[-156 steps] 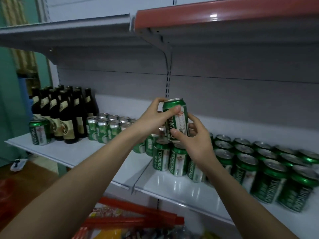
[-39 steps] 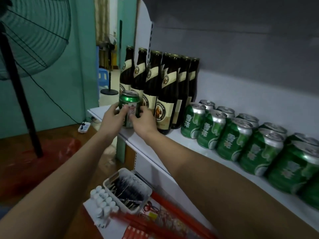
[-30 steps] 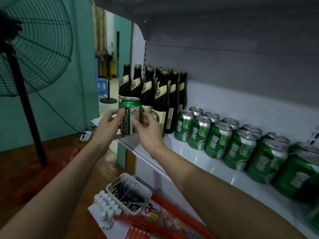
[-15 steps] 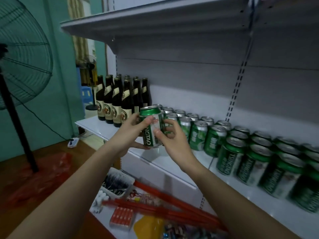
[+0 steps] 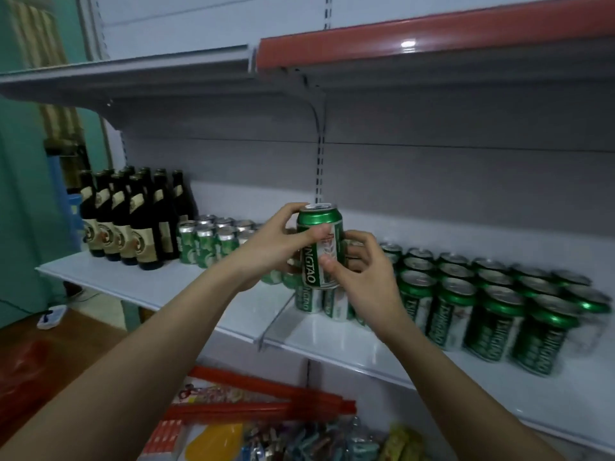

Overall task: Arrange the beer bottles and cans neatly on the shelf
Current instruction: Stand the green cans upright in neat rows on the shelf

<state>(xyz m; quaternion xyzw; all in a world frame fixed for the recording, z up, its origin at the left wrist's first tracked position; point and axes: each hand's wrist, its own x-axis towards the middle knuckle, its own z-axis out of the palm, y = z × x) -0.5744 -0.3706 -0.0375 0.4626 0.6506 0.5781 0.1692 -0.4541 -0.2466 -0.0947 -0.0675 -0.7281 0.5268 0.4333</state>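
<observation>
Shelf: a long white board in two sections, running left to right; a second shelf with a red edge strip is hanging above it.
Can block: dark green cans are standing in tidy rows on the right section, labels facing out.
Bottles: brown bottles are clustering at the far left end, upright and close together.
Light cans: a smaller group of paler green cans is sitting just beside the bottles.
Left hand: wrapping round the left side of the held can, thumb lying across its front.
Right hand: curling round the can's right side, thumb pressing on the label.
Held can: a green can, upright, riding above the left end of the can block, over the cans standing there; whether its base is touching them I cannot tell.
Change: a second ago this can was standing alone at the left end by the bottles; both hands have been carrying it rightward, and the view is swinging with it.
Meaning: the stray is joining its own brand, so the bottle end is tidying up. Likely next is lowering it onto the top tier or into a gap, label forward.
Risk: a stacked can is apt to tip if set off-centre.
</observation>
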